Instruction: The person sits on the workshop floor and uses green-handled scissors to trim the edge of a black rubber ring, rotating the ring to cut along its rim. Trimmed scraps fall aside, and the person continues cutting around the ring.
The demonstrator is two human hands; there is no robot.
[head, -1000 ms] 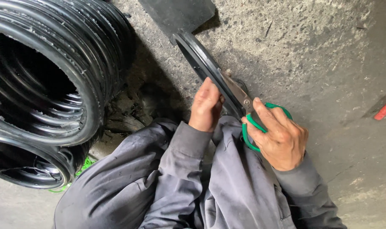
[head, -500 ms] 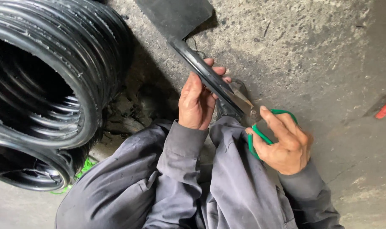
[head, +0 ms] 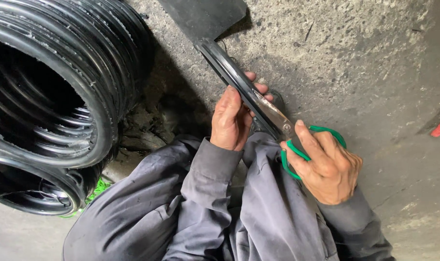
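Mid-cut, frame centre: left hand [head: 232, 121] wrapped round black rubber strip [head: 229, 72], holding it taut. Right hand [head: 326, 166] w/ grip closed thru green scissors [head: 290, 137], blades on strip. Next, prob.: squeeze handles, keep strip steady. Black hose coils [head: 51, 96] at left; concrete floor [head: 365, 63].
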